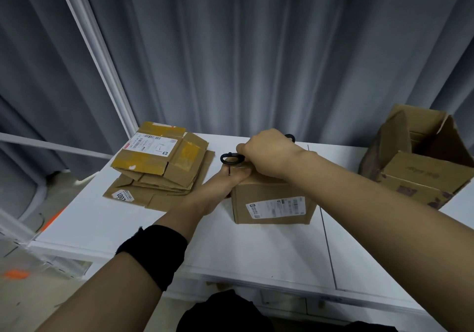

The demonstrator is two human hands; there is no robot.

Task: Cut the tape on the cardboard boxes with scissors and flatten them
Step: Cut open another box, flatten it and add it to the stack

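Observation:
A small brown cardboard box [272, 203] with a white label stands on the white table [256, 249] in the middle. My left hand [230, 178] grips its upper left edge, fingers over the top. My right hand [269, 152] is above the box top, closed on black-handled scissors [230, 158]; one handle loop sticks out to the left, another shows behind the hand. The blades are hidden under my hand. A stack of flattened boxes [161, 162] lies to the left.
An opened larger cardboard box [420, 162] with raised flaps stands at the right of the table. Grey curtains hang behind the table. The table's left edge drops to the floor, where orange marks show.

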